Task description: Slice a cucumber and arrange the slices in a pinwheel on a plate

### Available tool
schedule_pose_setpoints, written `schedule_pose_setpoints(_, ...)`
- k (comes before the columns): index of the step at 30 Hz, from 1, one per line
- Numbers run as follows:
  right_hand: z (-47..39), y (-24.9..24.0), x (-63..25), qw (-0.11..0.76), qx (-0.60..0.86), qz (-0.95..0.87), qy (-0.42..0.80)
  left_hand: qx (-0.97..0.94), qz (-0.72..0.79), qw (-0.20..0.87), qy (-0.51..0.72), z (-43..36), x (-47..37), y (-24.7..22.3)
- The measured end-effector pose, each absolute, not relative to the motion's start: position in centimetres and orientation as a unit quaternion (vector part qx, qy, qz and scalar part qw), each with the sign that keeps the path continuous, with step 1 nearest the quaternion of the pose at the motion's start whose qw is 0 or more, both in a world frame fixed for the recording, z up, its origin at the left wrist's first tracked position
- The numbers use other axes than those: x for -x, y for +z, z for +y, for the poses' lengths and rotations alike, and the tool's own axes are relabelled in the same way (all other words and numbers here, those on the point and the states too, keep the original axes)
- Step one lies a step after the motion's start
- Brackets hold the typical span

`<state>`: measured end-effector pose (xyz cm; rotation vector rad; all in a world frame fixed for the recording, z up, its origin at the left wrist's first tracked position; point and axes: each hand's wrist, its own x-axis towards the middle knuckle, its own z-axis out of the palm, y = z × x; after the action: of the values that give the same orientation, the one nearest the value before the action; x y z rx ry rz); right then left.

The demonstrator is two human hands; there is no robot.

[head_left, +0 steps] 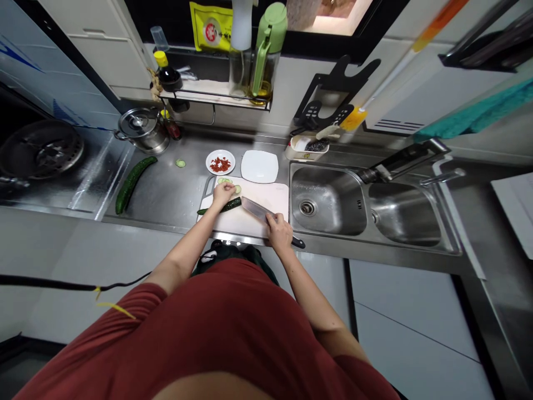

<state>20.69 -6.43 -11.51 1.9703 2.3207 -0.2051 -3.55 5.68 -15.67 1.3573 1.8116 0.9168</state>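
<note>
My right hand (280,230) is closed round a knife (256,209), whose blade points left over the white cutting board (266,194). A cut dark green cucumber (231,205) lies on the board, its cut end near the blade tip. Just above the cucumber, my left hand (224,194) has its fingers pinched at a pale round cucumber slice (237,189). More slices (225,180) lie at the board's upper left. A whole cucumber (132,183) rests on the steel counter at the left.
Behind the board stand a plate of chopped red pieces (220,163) and a white square plate (259,166). A cucumber end (180,163) sits farther left. The pot (144,130) is at the back left, the sink (328,203) to the right. Bottles stand on the shelf (212,91).
</note>
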Motion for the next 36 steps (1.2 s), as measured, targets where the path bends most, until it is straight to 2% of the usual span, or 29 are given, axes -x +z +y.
schedule_pose_setpoints(10,-6.2,-12.3,-21.6,0.034,-0.665,0.742,-0.074,-0.447,0.762,0.339,0.322,9.2,5.3,-17.7)
schedule_pose_setpoints(20,-6.3,-12.4,-21.7,0.015,-0.677,0.730,-0.090,-0.540,0.767,0.228,0.263,9.7,5.2,-17.5)
schedule_pose_setpoints(26,-6.2,-12.2,-21.7,0.012,-0.683,0.723,-0.102,-0.644,0.704,0.170,0.246,8.3,5.2,-17.3)
schedule_pose_setpoints(36,-5.7,-12.4,-21.4,-0.005,-0.693,0.713,-0.109,-0.689,0.696,0.150,0.133,7.5,4.7,-16.2)
